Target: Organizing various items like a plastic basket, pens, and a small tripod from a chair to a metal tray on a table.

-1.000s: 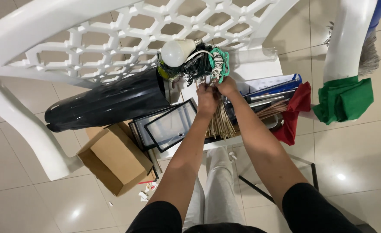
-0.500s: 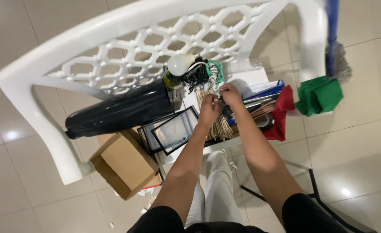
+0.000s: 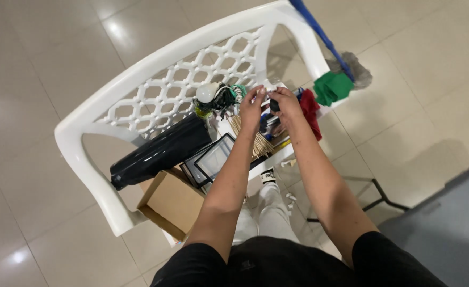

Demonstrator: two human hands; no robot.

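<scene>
Pinched between both hands: something small and pale, too tiny to identify, left hand (image 3: 252, 106) and right hand (image 3: 284, 102) close together with fingers curled on it, raised above the white chair (image 3: 91, 114). Probably light and easily dropped; best held by fingertips at both ends. Just below, a bundle of thin sticks (image 3: 253, 143). Alongside, a bulb (image 3: 205, 92) on tangled cords (image 3: 229, 95), a black roll (image 3: 157, 151), picture frames (image 3: 213, 162), a cardboard box (image 3: 170, 204), red cloth (image 3: 311, 109).
</scene>
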